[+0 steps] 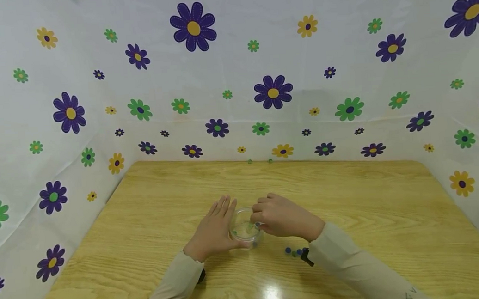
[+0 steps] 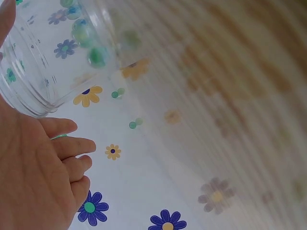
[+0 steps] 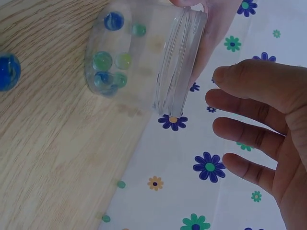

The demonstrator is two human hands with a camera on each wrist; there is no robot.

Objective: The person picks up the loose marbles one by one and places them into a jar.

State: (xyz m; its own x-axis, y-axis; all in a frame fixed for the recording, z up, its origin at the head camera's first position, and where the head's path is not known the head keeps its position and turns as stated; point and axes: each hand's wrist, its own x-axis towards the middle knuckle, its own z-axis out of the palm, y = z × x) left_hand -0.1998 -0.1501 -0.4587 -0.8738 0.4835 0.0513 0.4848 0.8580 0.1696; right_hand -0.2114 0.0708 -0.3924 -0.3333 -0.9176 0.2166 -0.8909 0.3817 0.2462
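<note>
A clear jar (image 1: 245,235) with a threaded mouth stands upright on the table, several green and blue marbles (image 3: 102,61) inside it. My left hand (image 1: 213,230) holds the jar from the left, thumb round its near side and the other fingers extended along the far side. Over the right of the rim is my right hand (image 1: 279,216). In the right wrist view, its fingers are loosely bent at the jar's mouth, and nothing shows between them. A row of blue and green marbles (image 1: 288,250) lies beside the right wrist, partly hidden by it.
Two small green marbles (image 1: 270,161) lie at the far edge of the wooden table (image 1: 163,196). A white flower-printed cloth (image 1: 233,66) rises behind the table and along both sides. Light reflects off the tabletop near the front.
</note>
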